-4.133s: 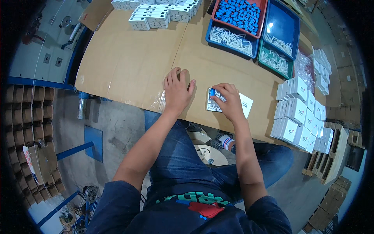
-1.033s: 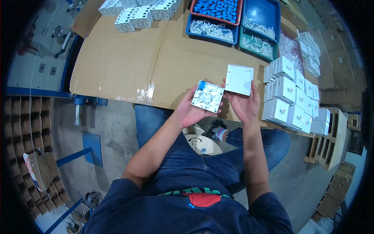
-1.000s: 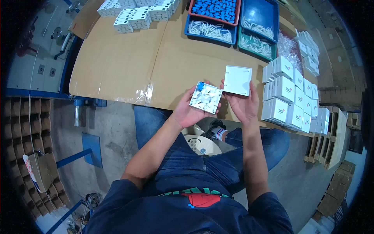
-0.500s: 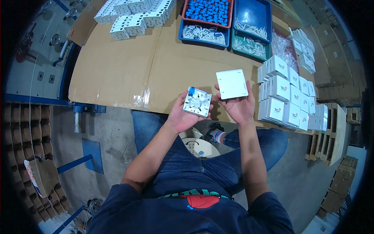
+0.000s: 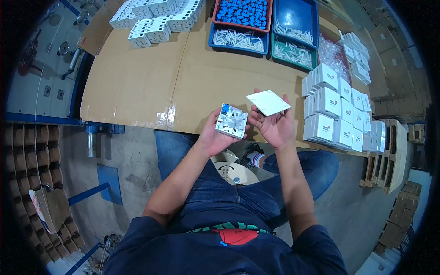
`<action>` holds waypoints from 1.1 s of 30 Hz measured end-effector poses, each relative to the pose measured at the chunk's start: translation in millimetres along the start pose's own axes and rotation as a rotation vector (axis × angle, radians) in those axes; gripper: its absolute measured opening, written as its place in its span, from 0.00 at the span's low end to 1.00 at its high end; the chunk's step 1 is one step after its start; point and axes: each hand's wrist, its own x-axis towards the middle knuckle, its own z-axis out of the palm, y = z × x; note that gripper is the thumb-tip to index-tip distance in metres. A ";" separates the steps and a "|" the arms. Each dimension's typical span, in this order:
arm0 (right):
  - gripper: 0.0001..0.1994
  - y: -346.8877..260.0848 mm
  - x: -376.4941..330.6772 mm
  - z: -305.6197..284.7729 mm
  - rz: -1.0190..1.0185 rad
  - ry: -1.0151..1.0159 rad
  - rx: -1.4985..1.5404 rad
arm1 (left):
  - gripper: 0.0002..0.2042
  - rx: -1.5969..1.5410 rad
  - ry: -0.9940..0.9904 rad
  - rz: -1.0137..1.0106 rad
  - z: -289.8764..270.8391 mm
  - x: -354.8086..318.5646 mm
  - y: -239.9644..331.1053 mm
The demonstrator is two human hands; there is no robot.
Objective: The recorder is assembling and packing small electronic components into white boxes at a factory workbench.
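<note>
My left hand (image 5: 214, 137) is closed around a square white plastic box base (image 5: 232, 122), its inner side facing up. A blue clip (image 5: 225, 109) sits in the base's upper left corner, and clear or whitish parts show inside. In my right hand (image 5: 277, 130) is a flat white square cover (image 5: 268, 102), gripped by its edges and tilted, to the right of the base. The two pieces are apart, both held over the near edge of the cardboard-covered table (image 5: 133, 87).
Stacked white boxes (image 5: 329, 101) stand at the right; more white units (image 5: 151, 27) are piled at the far left. Behind are a red tray (image 5: 213, 17) of blue clips, blue and green trays (image 5: 293, 68) of small white and clear parts, and clear plastic bags (image 5: 332, 55).
My right hand has tipped and turned the white cover, so it now appears as a slanted diamond and sits slightly further left. My left hand and the base have barely moved.
</note>
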 end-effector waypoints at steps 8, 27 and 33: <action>0.43 5.9 -0.2 6.9 -0.018 0.070 0.090 | 0.26 0.003 0.037 0.010 1.3 -1.2 0.7; 0.36 8.9 -1.4 22.9 -0.098 0.031 -0.228 | 0.26 0.056 0.109 0.001 -2.2 2.8 1.7; 0.44 7.5 -5.0 6.0 -0.222 0.244 -0.740 | 0.28 0.077 0.119 -0.038 -1.8 4.1 2.4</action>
